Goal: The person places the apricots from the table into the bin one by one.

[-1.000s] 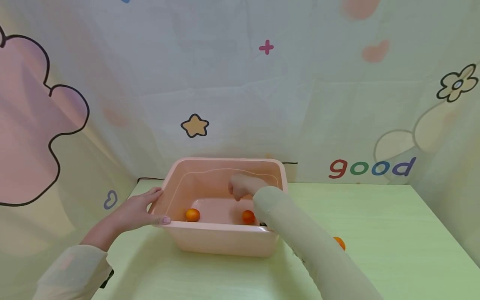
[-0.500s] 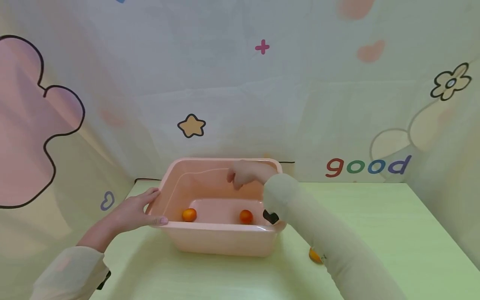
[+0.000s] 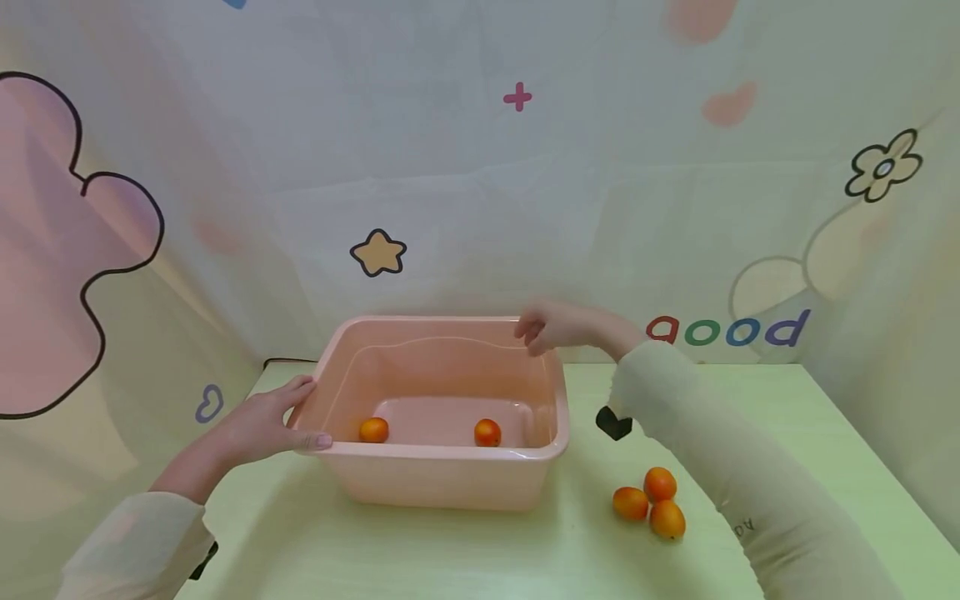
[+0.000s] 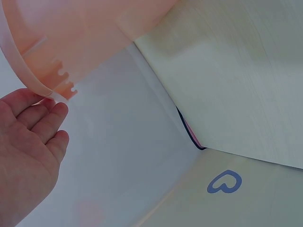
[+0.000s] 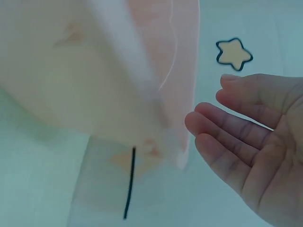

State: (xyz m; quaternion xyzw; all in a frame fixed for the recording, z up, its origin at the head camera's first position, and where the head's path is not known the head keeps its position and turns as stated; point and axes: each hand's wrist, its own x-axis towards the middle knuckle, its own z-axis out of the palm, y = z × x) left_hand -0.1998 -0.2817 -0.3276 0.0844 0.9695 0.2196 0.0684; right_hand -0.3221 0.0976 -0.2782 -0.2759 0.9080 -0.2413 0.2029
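**Work in progress: two inside, three outside**

Head view. Two orange fruits lie well apart on the floor of the pink basin [image 3: 442, 482]: an inner left fruit [image 3: 373, 430] and an inner right fruit [image 3: 487, 432], both near the front wall. On the desk [image 3: 450, 550], right of the basin, cluster a left desk fruit [image 3: 630, 503], a rear desk fruit [image 3: 660, 484] and a front desk fruit [image 3: 667, 520]. Judged by this split, your work is partway, three lying outside. Your left hand [image 3: 262, 421] holds the basin's left front corner, thumb over the rim; your right hand [image 3: 566, 325] appears above the rear right corner. The front wall may conceal some floor; your right sleeve [image 3: 735, 450] covers part of the desk.

Left wrist view. Your fingers meet the basin's rim; the thumb cannot be made out. The basin is cut off above, its contents unseen.

Right wrist view. Your fingers are loosely bent, moderately parted from the thumb, holding nothing. The basin's near edge is blurred; whether your fingertips touch it, you cannot tell.
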